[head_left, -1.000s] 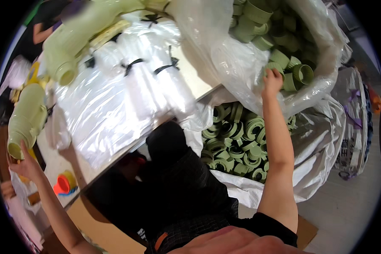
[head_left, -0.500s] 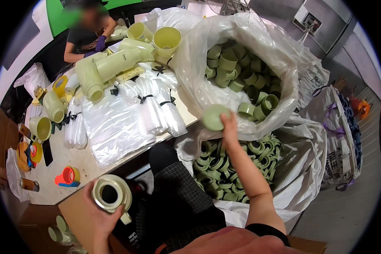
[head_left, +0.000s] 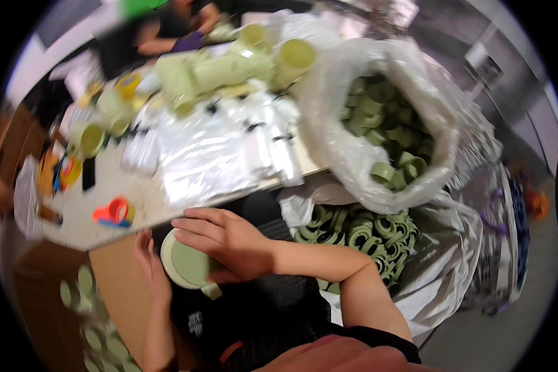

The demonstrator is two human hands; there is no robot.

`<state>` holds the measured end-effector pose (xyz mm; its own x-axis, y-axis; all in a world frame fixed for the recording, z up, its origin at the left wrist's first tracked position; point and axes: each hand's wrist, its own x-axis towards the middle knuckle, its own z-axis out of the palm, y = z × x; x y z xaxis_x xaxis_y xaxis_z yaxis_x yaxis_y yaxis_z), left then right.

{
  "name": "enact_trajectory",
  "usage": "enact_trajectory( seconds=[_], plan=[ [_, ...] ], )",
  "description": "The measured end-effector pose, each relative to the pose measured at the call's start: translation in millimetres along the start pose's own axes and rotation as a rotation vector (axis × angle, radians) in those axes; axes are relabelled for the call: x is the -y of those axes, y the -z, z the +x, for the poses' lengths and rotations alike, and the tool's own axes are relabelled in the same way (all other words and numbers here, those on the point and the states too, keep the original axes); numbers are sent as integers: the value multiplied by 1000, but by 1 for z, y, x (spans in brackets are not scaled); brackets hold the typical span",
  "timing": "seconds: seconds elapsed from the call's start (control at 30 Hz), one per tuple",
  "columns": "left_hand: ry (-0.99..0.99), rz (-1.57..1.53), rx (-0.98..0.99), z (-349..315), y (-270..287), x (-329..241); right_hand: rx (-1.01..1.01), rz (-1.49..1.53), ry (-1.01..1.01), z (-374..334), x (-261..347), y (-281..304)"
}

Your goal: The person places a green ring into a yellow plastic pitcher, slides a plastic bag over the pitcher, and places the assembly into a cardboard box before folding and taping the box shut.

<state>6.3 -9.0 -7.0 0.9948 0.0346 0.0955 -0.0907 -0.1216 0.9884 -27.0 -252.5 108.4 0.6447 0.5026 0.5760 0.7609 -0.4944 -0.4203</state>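
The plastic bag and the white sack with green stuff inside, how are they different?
The plastic bag looks thin and filmy; the white sack looks more solid. The plastic bag holds wide, tube-like pieces; the white sack holds curved, ring-like pieces. The white sack is nearer the person than the plastic bag. Both are open.

Your right hand (head_left: pixel 239 245) lies spread over the green round piece (head_left: pixel 189 265) at 8 o'clock | your left hand (head_left: pixel 155 273) at its 9-o'clock side, contact unclear | clear plastic sleeves (head_left: pixel 198 167) at 10 | orange-and-blue tool (head_left: pixel 121 206) at 9 | translucent bag (head_left: pixel 321 139) of green cylinders (head_left: pixel 412 167) at 2 | white sack (head_left: pixel 443 270) of green curved parts (head_left: pixel 381 239) at 4 | co-worker's purple glove (head_left: pixel 188 42) at 11
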Motion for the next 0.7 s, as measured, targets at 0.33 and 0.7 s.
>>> enact_trajectory(
  seconds=[0.33, 0.7],
  plan=[
    [395, -466, -141, 6, -7, 24, -466, 162, 59, -73, -12, -21],
    [2, -145, -245, -10, -25, -70, -826, 524, -751, -108, -17, -56]
  ],
)
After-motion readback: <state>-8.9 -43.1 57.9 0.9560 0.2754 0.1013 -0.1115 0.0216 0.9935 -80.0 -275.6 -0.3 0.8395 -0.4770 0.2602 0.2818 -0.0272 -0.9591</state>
